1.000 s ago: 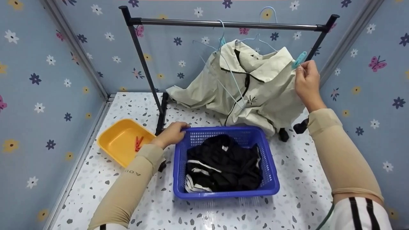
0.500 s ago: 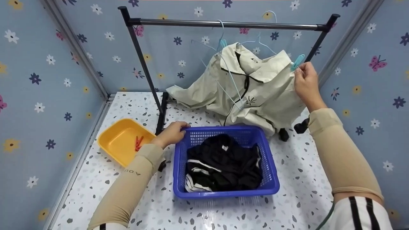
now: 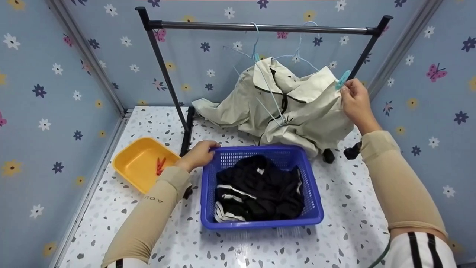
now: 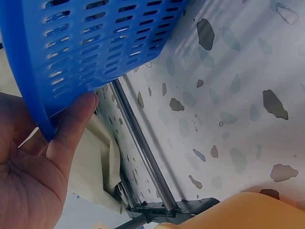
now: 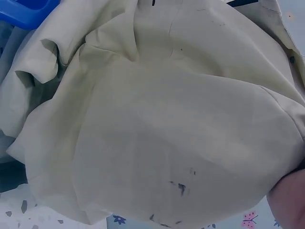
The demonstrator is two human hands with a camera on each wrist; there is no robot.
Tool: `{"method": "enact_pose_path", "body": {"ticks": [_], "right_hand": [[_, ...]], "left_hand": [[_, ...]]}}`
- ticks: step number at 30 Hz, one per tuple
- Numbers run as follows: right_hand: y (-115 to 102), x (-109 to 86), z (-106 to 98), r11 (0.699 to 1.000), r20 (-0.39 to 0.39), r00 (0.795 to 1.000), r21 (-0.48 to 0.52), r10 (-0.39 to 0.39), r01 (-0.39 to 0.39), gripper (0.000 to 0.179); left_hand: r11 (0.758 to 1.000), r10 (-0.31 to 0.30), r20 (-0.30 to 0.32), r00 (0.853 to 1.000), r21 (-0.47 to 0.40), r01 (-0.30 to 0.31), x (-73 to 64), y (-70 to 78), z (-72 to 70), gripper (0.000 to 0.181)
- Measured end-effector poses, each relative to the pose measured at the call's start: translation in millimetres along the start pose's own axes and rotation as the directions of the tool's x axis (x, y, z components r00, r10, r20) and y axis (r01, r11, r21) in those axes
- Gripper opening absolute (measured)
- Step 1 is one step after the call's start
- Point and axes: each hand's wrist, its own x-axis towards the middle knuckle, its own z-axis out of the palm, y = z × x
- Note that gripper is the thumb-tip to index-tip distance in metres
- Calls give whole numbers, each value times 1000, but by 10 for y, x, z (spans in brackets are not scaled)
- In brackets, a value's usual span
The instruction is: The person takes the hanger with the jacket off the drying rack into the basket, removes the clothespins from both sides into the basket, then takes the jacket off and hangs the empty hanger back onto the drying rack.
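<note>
In the head view my left hand grips the left back corner of the blue laundry basket. The left wrist view shows the thumb on its outer wall. Black clothes with white stripes lie inside the basket. My right hand pinches the pale jacket at its shoulder, beside a teal clothespin. A light blue hanger sits in the jacket's neck, its hook level with the rail; whether it rests there I cannot tell. The jacket's cloth fills the right wrist view.
A black clothes rack spans the back. Another blue hanger hangs from it, in front of the jacket. The yellow tray at left holds red clothespins. Flowered walls enclose the speckled floor.
My right hand has come down slightly, and the jacket's collar with it. The hanger's hook has dropped from above the rail to about its level. My left hand stays on the basket.
</note>
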Motion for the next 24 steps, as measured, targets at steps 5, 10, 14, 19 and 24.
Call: {"method": "enact_pose_path", "body": {"ticks": [5, 10, 14, 19, 24], "right_hand": [[86, -48, 8, 1000, 16, 1000, 8, -14, 14, 16], [149, -95, -3, 999, 11, 999, 18, -49, 49, 16], [56, -201, -33, 999, 25, 999, 26, -47, 46, 13], [-87, -373, -95, 996, 54, 996, 44, -76, 74, 14], [-58, -442, -107, 996, 83, 993, 0, -86, 86, 18]], "left_hand": [[1000, 14, -3, 1000, 1, -14, -6, 5, -4, 40], [1000, 26, -13, 1000, -1, -26, -7, 2, -11, 41], [1000, 24, -20, 1000, 1, -24, -4, 7, -16, 40], [1000, 12, -16, 1000, -2, -12, -3, 9, -14, 40], [1000, 11, -22, 1000, -7, -12, -7, -4, -1, 39]]}}
